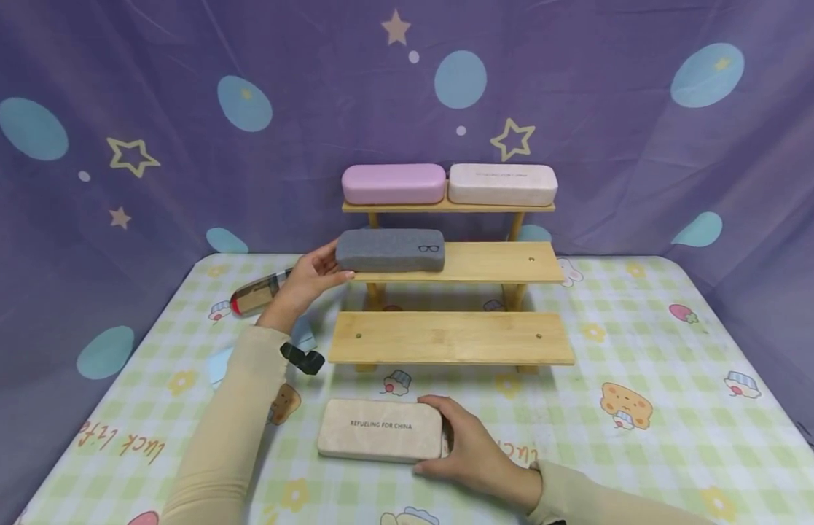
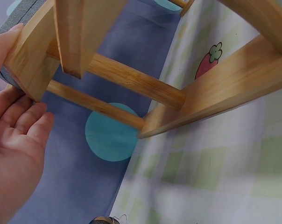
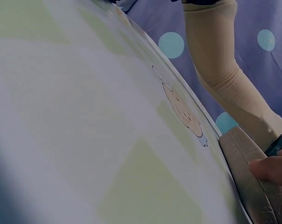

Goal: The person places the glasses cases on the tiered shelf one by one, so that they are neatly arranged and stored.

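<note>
A grey glasses case with a small spectacles print lies on the left part of the middle shelf. My left hand grips its left end, thumb at the front; in the left wrist view the fingers lie beside the shelf's end. On the tabletop in front of the rack lies a cream glasses case lettered "REFUELING FOR CHINA". Its right end is held between the thumb and fingers of my right hand. In the right wrist view the thumb presses on this case's side.
On the top shelf stand a pink case and a whitish case, side by side. The bottom shelf shows bare wood. A clear red-ended item and light-blue pieces lie left of the rack, partly behind my left arm.
</note>
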Available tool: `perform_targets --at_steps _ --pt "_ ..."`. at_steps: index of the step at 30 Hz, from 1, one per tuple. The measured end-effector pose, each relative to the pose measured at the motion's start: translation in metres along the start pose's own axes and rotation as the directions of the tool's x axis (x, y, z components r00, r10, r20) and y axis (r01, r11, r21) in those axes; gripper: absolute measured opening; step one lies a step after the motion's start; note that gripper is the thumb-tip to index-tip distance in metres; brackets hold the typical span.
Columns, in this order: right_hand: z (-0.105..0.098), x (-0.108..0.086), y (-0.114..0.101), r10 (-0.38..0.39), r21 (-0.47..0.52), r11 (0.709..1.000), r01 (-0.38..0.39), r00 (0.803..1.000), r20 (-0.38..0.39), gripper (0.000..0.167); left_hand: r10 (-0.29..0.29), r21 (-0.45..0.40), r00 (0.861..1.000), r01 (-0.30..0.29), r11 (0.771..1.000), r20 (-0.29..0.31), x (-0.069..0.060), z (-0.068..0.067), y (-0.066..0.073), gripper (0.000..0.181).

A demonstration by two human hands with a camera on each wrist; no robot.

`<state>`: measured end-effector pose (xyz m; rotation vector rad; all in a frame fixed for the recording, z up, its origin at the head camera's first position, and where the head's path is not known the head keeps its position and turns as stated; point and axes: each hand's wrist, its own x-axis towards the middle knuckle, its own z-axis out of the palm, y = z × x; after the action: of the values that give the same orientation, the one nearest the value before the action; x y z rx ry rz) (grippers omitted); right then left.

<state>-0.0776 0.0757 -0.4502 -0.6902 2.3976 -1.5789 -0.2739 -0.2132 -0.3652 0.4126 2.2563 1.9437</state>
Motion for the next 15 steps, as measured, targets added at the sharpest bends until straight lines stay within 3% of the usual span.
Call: perform_targets --at_steps 7,15 --pt "-0.002 0.000 0.000 0.002 0.043 0.999 -0.002 1.000 0.000 0.080 -0.001 0.007 1.000 0.001 1.000 0.005 -0.001 0.001 0.001 0.074" --pt "-0.014 0.003 0.002 0.032 0.195 0.980 -0.050 0.995 0.096 0.073 -0.022 0.019 1.000 0.022 1.000 0.005 0.000 0.000 0.001 0.074"
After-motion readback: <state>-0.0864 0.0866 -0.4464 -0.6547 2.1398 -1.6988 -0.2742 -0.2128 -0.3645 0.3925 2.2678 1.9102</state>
